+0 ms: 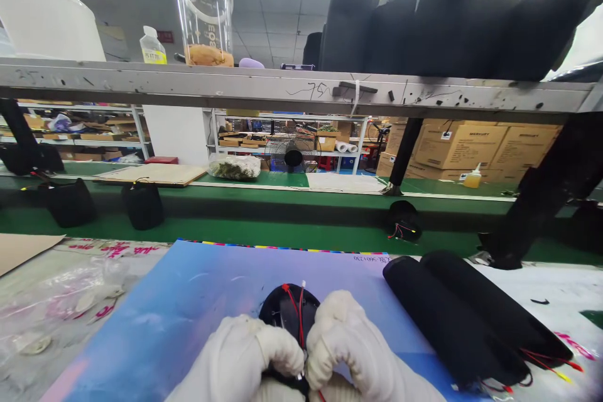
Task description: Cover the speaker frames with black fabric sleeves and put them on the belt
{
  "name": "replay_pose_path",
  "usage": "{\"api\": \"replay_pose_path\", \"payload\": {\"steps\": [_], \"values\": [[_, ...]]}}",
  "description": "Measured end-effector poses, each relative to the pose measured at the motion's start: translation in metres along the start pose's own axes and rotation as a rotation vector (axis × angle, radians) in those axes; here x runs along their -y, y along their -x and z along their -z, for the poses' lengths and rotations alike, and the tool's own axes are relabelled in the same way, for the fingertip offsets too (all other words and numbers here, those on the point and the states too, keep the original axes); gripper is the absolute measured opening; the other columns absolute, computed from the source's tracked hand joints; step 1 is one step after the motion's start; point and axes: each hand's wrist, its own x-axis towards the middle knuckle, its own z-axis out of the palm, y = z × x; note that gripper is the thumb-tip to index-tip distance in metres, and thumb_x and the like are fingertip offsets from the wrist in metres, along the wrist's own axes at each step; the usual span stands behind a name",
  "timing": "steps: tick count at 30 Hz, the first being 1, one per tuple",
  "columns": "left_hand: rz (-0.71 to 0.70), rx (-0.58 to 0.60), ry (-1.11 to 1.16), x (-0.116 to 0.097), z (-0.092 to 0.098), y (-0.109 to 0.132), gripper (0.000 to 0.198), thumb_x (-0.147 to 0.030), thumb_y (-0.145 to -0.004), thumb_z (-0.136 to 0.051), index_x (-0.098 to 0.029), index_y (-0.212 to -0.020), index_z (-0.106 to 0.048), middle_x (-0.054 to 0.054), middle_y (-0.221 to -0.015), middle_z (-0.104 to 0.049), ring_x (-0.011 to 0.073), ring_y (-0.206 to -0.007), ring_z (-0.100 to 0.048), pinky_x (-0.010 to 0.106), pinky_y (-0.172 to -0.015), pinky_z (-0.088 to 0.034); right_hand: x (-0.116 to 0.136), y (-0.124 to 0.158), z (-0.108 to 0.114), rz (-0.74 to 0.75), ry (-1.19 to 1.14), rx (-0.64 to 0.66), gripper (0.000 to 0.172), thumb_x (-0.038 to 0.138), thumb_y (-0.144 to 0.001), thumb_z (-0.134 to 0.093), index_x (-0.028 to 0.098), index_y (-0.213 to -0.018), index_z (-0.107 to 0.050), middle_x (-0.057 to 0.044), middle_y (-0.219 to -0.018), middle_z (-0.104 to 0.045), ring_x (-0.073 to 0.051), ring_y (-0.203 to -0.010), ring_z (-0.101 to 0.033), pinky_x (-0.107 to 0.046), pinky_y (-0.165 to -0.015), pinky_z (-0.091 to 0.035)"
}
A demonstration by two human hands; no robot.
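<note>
A black round piece [271,304] with an open-looking end is at the bottom centre, over a blue printed sheet [207,301]. Red wires [300,311] run across it, tipped with a red connector [285,287] and a white connector [303,284]. My left hand [254,352], in a white glove, closes on the piece from the left. From the right, my right hand [353,345], also gloved in white, grips it with bent fingers. The fingertips of both hands nearly meet over the wires; a small shiny bit between them is too hidden to name.
Two black fabric-covered cylinders [452,320] with wires lie at the right. Clear plastic bags [89,289] are at the left. Behind runs a green conveyor belt [282,220] carrying a black piece [404,221]. A metal shelf [264,85] crosses above, bearing a jar and black cylinders.
</note>
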Motion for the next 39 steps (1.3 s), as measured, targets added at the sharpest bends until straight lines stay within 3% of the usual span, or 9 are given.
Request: {"api": "replay_pose_path", "payload": {"steps": [3, 7, 15, 19, 22, 25, 29, 34, 39], "values": [[0.116, 0.030, 0.248, 0.012, -0.007, 0.004, 0.012, -0.036, -0.083, -0.068, -0.025, -0.088, -0.064, -0.005, -0.067, -0.068, 0.0100, -0.054, -0.060, 0.019, -0.054, -0.046, 0.004, 0.001, 0.013, -0.160, 0.014, 0.191, 0.017, 0.036, -0.092, -0.061, 0.023, -0.081, -0.059, 0.001, -0.074, -0.062, -0.013, -0.070, -0.059, -0.026, -0.065, -0.041], [0.172, 0.025, 0.405, 0.018, -0.015, 0.011, 0.029, -0.045, -0.085, -0.063, -0.025, -0.104, -0.059, 0.000, -0.078, -0.063, 0.0121, -0.061, -0.059, 0.022, -0.058, -0.050, 0.007, 0.001, 0.030, -0.222, 0.015, 0.341, 0.014, 0.037, -0.089, -0.064, 0.023, -0.092, -0.062, -0.001, -0.079, -0.064, -0.016, -0.076, -0.061, -0.030, -0.074, -0.046], [0.016, -0.201, 0.251, 0.000, -0.024, 0.012, 0.042, -0.036, -0.094, -0.053, -0.036, -0.134, -0.043, 0.008, -0.119, -0.053, 0.0229, -0.112, -0.055, 0.034, -0.095, -0.048, 0.012, -0.004, 0.028, -0.151, 0.070, 0.359, 0.010, 0.026, -0.091, -0.050, 0.025, -0.101, -0.051, -0.004, -0.095, -0.062, -0.018, -0.080, -0.057, -0.031, -0.076, -0.046], [0.088, -0.295, 0.415, 0.000, -0.013, 0.008, 0.044, -0.049, -0.087, -0.061, -0.039, -0.128, -0.050, 0.004, -0.117, -0.052, 0.0146, -0.085, -0.058, 0.026, -0.081, -0.053, 0.025, -0.018, 0.045, -0.283, -0.042, 0.408, 0.032, 0.018, -0.086, -0.059, 0.029, -0.114, -0.049, -0.007, -0.120, -0.056, -0.020, -0.103, -0.057, -0.031, -0.090, -0.046], [0.423, -0.366, 0.540, 0.013, 0.001, 0.009, 0.031, -0.052, -0.083, -0.065, -0.037, -0.110, -0.062, -0.002, -0.105, -0.060, 0.0093, -0.069, -0.055, 0.019, -0.071, -0.053, 0.016, -0.019, 0.060, -0.496, -0.163, 0.336, 0.032, 0.021, -0.085, -0.062, 0.030, -0.113, -0.049, -0.005, -0.117, -0.054, -0.021, -0.108, -0.054, -0.033, -0.095, -0.046], [0.647, -0.184, 0.500, 0.029, 0.005, 0.009, 0.025, -0.049, -0.087, -0.060, -0.033, -0.105, -0.068, -0.002, -0.088, -0.067, 0.0099, -0.066, -0.056, 0.018, -0.066, -0.052, -0.004, -0.012, 0.065, -0.653, -0.315, 0.269, 0.032, 0.029, -0.081, -0.060, 0.028, -0.112, -0.052, -0.003, -0.101, -0.053, -0.021, -0.099, -0.053, -0.038, -0.092, -0.045], [0.629, 0.044, 0.513, 0.030, 0.000, 0.006, 0.040, -0.054, -0.089, -0.054, -0.027, -0.116, -0.067, 0.004, -0.099, -0.070, 0.0139, -0.073, -0.060, 0.021, -0.062, -0.053, -0.011, -0.003, 0.052, -0.790, -0.284, 0.336, 0.031, 0.025, -0.084, -0.055, 0.027, -0.114, -0.053, -0.002, -0.099, -0.053, -0.019, -0.092, -0.052, -0.037, -0.089, -0.045], [0.514, 0.108, 0.534, 0.015, 0.007, 0.003, 0.042, -0.054, -0.093, -0.044, -0.029, -0.116, -0.068, 0.003, -0.093, -0.072, 0.0161, -0.079, -0.064, 0.022, -0.068, -0.055, 0.017, -0.002, 0.038, -0.654, -0.053, 0.327, 0.019, 0.020, -0.092, -0.045, 0.027, -0.109, -0.050, -0.001, -0.098, -0.055, -0.015, -0.083, -0.053, -0.031, -0.082, -0.048], [0.288, 0.060, 0.359, 0.019, -0.004, 0.008, 0.030, -0.034, -0.092, -0.053, -0.032, -0.120, -0.063, -0.002, -0.085, -0.071, 0.0122, -0.070, -0.064, 0.021, -0.076, -0.057, 0.016, -0.008, 0.059, -0.906, -0.329, 0.376, 0.021, 0.036, -0.089, -0.059, 0.023, -0.106, -0.059, -0.003, -0.098, -0.062, -0.017, -0.088, -0.058, -0.032, -0.079, -0.049]]}}
